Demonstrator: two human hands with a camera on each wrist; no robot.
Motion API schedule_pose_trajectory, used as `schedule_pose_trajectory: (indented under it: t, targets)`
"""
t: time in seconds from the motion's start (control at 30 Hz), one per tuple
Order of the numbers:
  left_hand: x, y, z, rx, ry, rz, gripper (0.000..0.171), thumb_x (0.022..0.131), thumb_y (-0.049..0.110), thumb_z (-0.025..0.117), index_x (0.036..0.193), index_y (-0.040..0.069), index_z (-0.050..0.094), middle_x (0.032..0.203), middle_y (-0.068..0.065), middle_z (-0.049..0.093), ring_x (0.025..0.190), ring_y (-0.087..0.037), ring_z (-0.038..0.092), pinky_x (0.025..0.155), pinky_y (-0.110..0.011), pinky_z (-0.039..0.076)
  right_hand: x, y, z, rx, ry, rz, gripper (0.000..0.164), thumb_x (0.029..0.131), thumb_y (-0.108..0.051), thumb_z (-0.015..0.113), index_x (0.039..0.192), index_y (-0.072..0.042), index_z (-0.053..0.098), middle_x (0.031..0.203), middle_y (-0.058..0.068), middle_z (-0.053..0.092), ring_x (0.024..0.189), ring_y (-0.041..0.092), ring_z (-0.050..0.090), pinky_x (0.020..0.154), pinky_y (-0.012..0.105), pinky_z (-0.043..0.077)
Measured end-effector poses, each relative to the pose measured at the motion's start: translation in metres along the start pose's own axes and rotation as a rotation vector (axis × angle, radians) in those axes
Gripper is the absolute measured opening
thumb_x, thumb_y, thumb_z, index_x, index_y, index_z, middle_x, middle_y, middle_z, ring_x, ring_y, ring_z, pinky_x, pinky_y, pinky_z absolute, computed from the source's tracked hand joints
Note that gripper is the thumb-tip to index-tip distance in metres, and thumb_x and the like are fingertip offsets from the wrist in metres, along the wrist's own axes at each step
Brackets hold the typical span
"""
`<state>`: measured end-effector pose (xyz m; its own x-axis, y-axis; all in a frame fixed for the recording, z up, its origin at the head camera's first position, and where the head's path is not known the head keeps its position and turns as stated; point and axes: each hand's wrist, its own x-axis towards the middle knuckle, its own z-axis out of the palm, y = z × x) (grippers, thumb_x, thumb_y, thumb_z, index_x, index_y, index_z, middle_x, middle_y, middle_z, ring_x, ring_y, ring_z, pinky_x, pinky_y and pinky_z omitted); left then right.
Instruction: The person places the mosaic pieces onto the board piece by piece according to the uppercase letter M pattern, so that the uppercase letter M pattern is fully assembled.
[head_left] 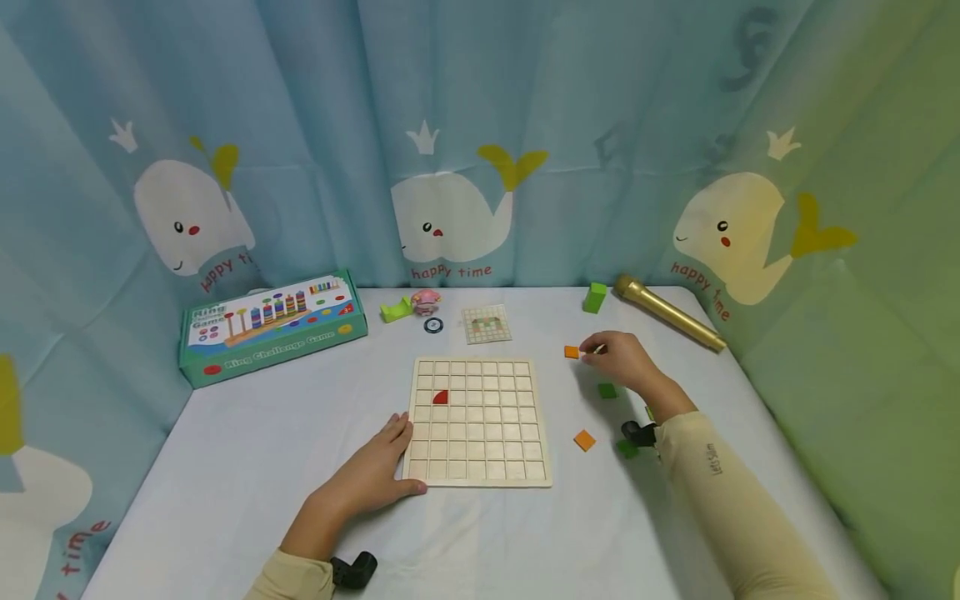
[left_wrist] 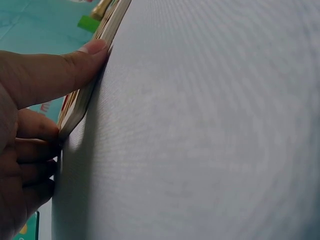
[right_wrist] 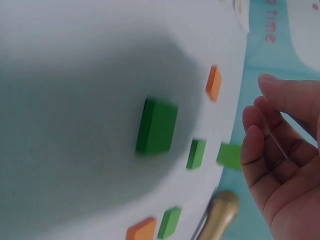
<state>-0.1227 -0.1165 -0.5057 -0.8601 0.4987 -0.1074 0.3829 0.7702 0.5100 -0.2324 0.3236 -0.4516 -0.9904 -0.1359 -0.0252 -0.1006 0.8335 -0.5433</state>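
A pale wooden grid board [head_left: 480, 442] lies in front of me with a red quarter-circle piece [head_left: 441, 397] in one of its squares. My left hand [head_left: 372, 471] holds the board's near-left corner, thumb along the near edge and fingers against the left side. In the left wrist view, the thumb [left_wrist: 75, 70] presses on the board's rim. Over the table to the right, my right hand [head_left: 624, 358] has its fingertips beside an orange tile [head_left: 572, 352]. The right wrist view shows its fingers [right_wrist: 252, 142] loosely bent, with no piece visible between them.
Green tiles [head_left: 607, 391] and another orange tile [head_left: 585, 440] lie right of the board. Behind it are a pattern card [head_left: 486, 325], a dark round disc [head_left: 433, 326] and a pink toy [head_left: 426, 301]. A green box [head_left: 273, 329], green block [head_left: 595, 297] and gold microphone [head_left: 670, 312] stand farther out.
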Motion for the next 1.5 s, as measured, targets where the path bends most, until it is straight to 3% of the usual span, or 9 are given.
schedule_pose_trajectory:
  t: [0.47, 0.73, 1.07, 1.5]
  targets:
    - [0.0, -0.001, 0.002, 0.004, -0.003, -0.022, 0.1, 0.081, 0.045, 0.083, 0.153, -0.006, 0.035, 0.163, -0.017, 0.025, 0.152, -0.033, 0.019, 0.117, -0.047, 0.029, -0.01, 0.034, -0.015, -0.045, 0.032, 0.091, 0.025, 0.094, -0.012, 0.067, 0.113, 0.003, 0.072, 0.108, 0.02, 0.066, 0.094, 0.033, 0.061, 0.076, 0.044, 0.053]
    - [0.001, -0.002, 0.002, 0.009, 0.002, -0.012, 0.099, 0.082, 0.045, 0.082, 0.153, -0.006, 0.034, 0.163, -0.017, 0.025, 0.152, -0.033, 0.018, 0.118, -0.047, 0.028, -0.013, 0.048, -0.024, -0.038, 0.016, 0.15, 0.024, 0.095, -0.011, 0.064, 0.114, 0.002, 0.071, 0.106, 0.021, 0.064, 0.091, 0.031, 0.059, 0.071, 0.037, 0.052]
    - [0.001, -0.002, 0.003, 0.015, 0.006, -0.011, 0.099, 0.082, 0.044, 0.083, 0.152, -0.007, 0.035, 0.163, -0.018, 0.026, 0.151, -0.033, 0.019, 0.118, -0.046, 0.028, -0.018, 0.067, -0.026, -0.043, 0.024, 0.184, 0.026, 0.094, -0.012, 0.067, 0.115, 0.003, 0.07, 0.108, 0.023, 0.065, 0.093, 0.032, 0.06, 0.075, 0.039, 0.052]
    - [-0.001, -0.001, 0.001, 0.002, 0.01, 0.001, 0.099, 0.082, 0.043, 0.083, 0.152, -0.007, 0.034, 0.162, -0.019, 0.026, 0.151, -0.034, 0.02, 0.117, -0.047, 0.029, -0.022, 0.084, -0.025, -0.022, 0.03, 0.214, 0.035, 0.093, -0.018, 0.07, 0.12, 0.003, 0.067, 0.117, 0.027, 0.063, 0.105, 0.041, 0.059, 0.086, 0.053, 0.049]
